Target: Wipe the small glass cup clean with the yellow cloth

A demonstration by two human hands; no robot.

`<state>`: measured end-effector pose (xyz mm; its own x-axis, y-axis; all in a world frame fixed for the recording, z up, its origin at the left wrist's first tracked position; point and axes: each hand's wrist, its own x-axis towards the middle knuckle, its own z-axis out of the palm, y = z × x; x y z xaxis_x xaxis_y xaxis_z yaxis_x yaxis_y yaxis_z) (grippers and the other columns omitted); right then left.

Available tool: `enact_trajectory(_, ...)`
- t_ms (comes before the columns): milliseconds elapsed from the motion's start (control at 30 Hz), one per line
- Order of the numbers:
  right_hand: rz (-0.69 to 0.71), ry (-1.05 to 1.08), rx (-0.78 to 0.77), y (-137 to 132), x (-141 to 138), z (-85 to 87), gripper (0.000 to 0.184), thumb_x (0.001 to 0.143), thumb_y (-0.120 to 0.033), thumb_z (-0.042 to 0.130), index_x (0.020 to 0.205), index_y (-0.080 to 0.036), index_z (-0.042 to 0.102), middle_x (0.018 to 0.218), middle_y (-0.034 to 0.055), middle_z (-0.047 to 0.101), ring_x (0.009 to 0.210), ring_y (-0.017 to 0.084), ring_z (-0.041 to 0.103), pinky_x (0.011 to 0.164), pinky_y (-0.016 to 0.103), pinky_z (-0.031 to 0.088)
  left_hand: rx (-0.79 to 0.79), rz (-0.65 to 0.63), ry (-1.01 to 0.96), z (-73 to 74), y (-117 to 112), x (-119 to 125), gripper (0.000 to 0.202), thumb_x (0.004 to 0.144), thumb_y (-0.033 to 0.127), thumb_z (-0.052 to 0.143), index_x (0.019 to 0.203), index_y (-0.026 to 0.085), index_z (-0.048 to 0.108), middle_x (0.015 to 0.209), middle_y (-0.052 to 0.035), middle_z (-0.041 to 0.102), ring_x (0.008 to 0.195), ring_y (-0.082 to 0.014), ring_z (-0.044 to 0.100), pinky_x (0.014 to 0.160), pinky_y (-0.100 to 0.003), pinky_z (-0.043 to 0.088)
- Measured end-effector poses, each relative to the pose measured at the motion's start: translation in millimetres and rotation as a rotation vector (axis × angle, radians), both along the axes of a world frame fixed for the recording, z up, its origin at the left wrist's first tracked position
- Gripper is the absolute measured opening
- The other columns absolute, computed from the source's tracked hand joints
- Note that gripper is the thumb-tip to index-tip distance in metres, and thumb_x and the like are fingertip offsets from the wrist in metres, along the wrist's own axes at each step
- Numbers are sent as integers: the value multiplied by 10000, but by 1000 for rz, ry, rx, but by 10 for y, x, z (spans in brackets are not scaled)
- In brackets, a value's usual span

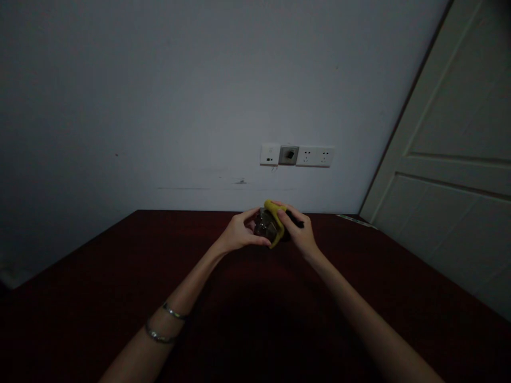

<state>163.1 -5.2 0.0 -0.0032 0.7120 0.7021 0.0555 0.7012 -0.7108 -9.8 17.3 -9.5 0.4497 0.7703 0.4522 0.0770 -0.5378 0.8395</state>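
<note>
Above the dark red tabletop [183, 239], my left hand [239, 232] is closed around a dark, shiny, glass-like object [265, 225] with a rounded, faceted look. Its exact kind cannot be made out in the dim light. A yellow cloth [277, 215] lies against the right side of this object. My right hand [299, 230] grips the cloth, thumb pressed on it. A black part [294, 217] shows between the right fingers; whether it belongs to the glass-like object is unclear. Both hands meet around the object, held up off the table.
Behind the table stands a pale wall with a row of sockets [314, 156] and a grey switch plate [288, 155]. A white panelled door [451, 175] slants along the right side. A thin pale strip [356, 221] lies near the table's far right corner.
</note>
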Motion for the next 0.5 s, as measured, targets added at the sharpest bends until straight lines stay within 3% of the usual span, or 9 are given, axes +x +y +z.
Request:
enact_trajectory(133, 24, 35, -113, 7, -6, 8, 273, 797, -413, 585, 970, -227, 686, 1021, 35, 699, 978, 218, 626, 901, 384, 472, 23, 0, 68, 13, 7, -38, 884, 466, 293, 837, 1267, 147, 491, 908, -68, 651, 785, -201, 603, 650, -323, 496)
enact_trajectory(333, -27, -169, 235, -112, -95, -32, 231, 818, -271, 589, 1039, -276, 654, 1167, 35, 623, 1124, 196, 545, 1003, 406, 392, -7, 35, -23, -27, 101, -71, 817, 470, 276, 841, 1213, 129, 535, 965, -91, 649, 844, -204, 598, 709, -314, 483)
enact_trajectory(500, 19, -313, 267, -122, -49, -38, 390, 838, -268, 556, 1221, -334, 529, 1347, 39, 484, 1254, 221, 435, 1054, 479, 315, -144, -37, -175, -60, 175, -67, 690, 514, 306, 824, 1133, 122, 580, 1006, -94, 651, 845, -194, 615, 750, -315, 483)
